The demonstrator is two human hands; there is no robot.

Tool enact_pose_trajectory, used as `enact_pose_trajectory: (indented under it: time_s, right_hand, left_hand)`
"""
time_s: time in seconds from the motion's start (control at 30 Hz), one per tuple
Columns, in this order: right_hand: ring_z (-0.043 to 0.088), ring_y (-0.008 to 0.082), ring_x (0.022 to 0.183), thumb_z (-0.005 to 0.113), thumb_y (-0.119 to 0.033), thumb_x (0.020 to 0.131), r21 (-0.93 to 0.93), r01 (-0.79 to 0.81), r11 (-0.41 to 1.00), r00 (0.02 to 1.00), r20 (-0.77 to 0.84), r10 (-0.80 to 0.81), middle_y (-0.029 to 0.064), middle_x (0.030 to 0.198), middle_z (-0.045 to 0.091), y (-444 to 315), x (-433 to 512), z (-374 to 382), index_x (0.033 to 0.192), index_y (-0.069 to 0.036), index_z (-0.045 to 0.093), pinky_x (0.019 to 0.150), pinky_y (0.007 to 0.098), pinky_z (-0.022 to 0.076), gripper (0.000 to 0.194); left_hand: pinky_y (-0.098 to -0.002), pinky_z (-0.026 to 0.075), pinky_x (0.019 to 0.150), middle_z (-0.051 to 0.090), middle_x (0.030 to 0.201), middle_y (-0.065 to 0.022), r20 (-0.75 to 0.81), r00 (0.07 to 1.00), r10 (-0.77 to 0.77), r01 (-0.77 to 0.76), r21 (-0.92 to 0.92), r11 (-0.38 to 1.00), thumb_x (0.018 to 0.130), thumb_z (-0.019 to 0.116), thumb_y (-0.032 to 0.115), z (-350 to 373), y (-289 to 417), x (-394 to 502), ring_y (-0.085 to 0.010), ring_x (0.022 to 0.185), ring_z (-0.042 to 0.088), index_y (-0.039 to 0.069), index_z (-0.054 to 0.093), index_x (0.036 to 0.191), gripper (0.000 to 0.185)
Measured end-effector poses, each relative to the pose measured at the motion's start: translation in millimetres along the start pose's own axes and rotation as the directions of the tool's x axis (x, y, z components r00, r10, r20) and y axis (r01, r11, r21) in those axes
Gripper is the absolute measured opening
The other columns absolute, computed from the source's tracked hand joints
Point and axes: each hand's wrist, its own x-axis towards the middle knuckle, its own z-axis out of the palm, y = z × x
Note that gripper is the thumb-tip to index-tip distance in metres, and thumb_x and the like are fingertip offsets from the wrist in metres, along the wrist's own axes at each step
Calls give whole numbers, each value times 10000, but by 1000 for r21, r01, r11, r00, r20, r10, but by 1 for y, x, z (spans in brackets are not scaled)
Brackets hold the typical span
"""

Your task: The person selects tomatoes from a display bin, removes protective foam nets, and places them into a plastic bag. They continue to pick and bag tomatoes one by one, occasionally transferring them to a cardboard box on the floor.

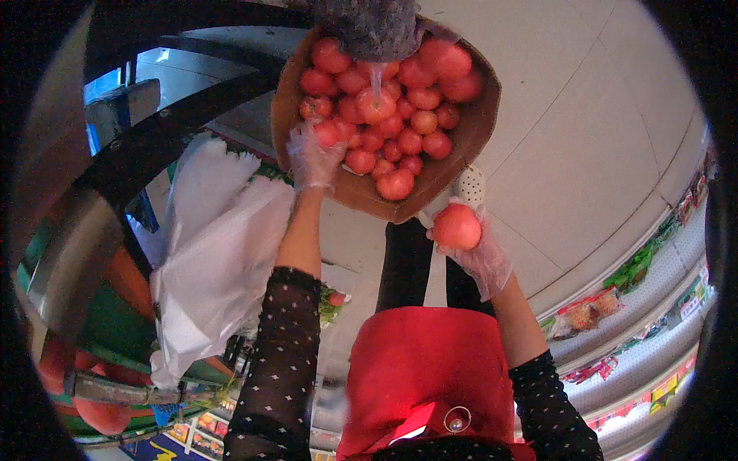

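My left hand point(316, 158), in a clear plastic glove, reaches over the left wall of a brown cardboard box point(444, 184). Its fingers close around a red tomato point(327, 133) near that wall. Many more tomatoes point(395, 184) of mixed sizes fill the box. My right hand point(481, 256), gloved the same way, is outside the box at its near right side. A large pinkish-red tomato point(457, 226) rests in its grip. Part of the right fingers is hidden beneath this tomato.
A dark grey textured thing point(375, 29) overhangs the box's far edge; its kind is unclear. White plastic sheeting point(225, 242) hangs at left beside a dark curved frame point(190, 115). Stocked shelves point(651, 311) line the right. Below me are a red apron point(426, 363) and a perforated white shoe point(471, 185).
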Motion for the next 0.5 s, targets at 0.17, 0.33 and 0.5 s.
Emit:
enact_pose_trajectory:
  time_s: [0.17, 0.33, 0.5]
  right_hand:
    - [679, 476, 1122, 564, -494, 1037, -82, 24, 996, 983, 183, -8, 241, 1338, 620, -6, -29, 25, 1508, -128, 443, 770, 526, 671, 608]
    - [641, 410, 1244, 679, -482, 954, -340, 98, 935, 928, 371, 37, 213, 1475, 546, -15, -71, 75, 1617, -73, 309, 936, 500, 625, 862]
    - [523, 331, 1418, 793, -535, 839, -505, 138, 852, 948, 315, 33, 154, 1641, 385, -10, -114, 125, 1637, -26, 258, 1148, 514, 481, 1088]
  left_hand:
    - [-399, 479, 1102, 554, 1390, -79, 427, 902, -66, 431, -882, 189, 720, 930, 184, -30, 68, -63, -239, 1283, 553, 94, 504, 1423, 827]
    - [-412, 411, 1169, 480, 1487, -108, 234, 929, 287, 181, -963, 201, 716, 927, 108, -91, 129, -133, -258, 1399, 468, 126, 522, 1368, 768]
    - [-434, 337, 1220, 363, 1593, -151, 76, 925, 372, 38, -993, 110, 706, 937, 89, -154, 157, -169, -290, 1493, 371, 137, 514, 1373, 791]
